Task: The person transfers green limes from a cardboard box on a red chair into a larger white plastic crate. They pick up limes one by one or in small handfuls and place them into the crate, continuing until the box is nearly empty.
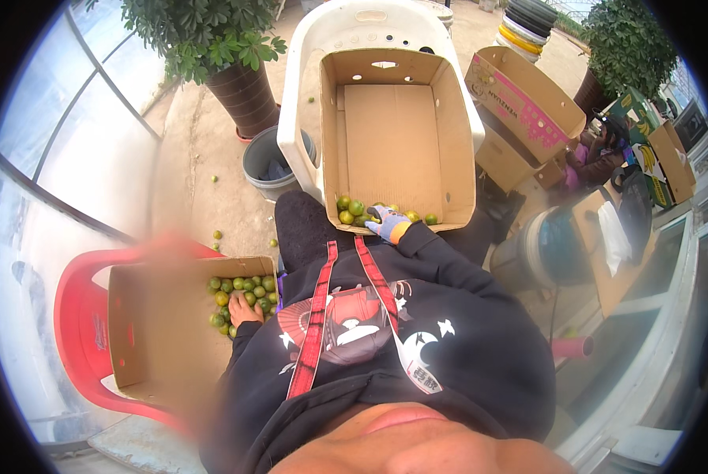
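Observation:
My left hand (245, 309), bare, lies over the green and yellowish citrus fruits (260, 291) gathered at the near right end of a cardboard box (120, 343); whether its fingers close on one is hidden. My right hand (387, 223), in a grey and orange work glove, reaches into a second cardboard box (457, 172) in front of me. Its fingers rest at several similar fruits (346, 217) lined up along the near wall, and I cannot tell if one is gripped. The rest of that box's floor shows bare cardboard.
The boxes stand on a red plastic chair (81, 332) and a white plastic chair (297, 89). A grey bucket (280, 183) and potted plant (244, 95) are beyond. More cartons (519, 106) and a seated person (602, 154) are right. Loose fruits (217, 234) dot the floor.

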A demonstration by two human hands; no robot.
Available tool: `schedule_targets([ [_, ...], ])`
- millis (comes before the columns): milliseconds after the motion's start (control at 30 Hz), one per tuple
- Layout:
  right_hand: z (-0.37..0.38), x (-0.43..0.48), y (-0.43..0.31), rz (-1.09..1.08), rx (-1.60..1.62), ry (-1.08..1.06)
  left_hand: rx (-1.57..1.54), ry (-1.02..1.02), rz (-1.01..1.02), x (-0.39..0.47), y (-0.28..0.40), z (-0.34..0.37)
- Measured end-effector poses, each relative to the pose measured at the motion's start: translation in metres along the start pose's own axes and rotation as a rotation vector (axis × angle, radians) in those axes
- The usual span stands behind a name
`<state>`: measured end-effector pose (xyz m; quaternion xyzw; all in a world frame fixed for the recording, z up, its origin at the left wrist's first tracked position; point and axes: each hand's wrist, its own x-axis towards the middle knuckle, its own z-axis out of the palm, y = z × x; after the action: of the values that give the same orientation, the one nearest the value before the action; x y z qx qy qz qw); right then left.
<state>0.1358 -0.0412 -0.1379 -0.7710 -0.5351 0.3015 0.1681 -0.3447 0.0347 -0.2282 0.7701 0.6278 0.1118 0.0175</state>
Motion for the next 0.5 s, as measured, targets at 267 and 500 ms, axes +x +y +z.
schedule_targets([
  [267, -0.004, -0.004, -0.006, -0.012, 0.015, -0.021, 0.090, -0.086, -0.049, 0.011, 0.001, 0.009],
  [500, 0.002, 0.000, 0.001, -0.016, 0.025, -0.011, 0.196, -0.167, -0.159, 0.020, 0.022, -0.019],
])
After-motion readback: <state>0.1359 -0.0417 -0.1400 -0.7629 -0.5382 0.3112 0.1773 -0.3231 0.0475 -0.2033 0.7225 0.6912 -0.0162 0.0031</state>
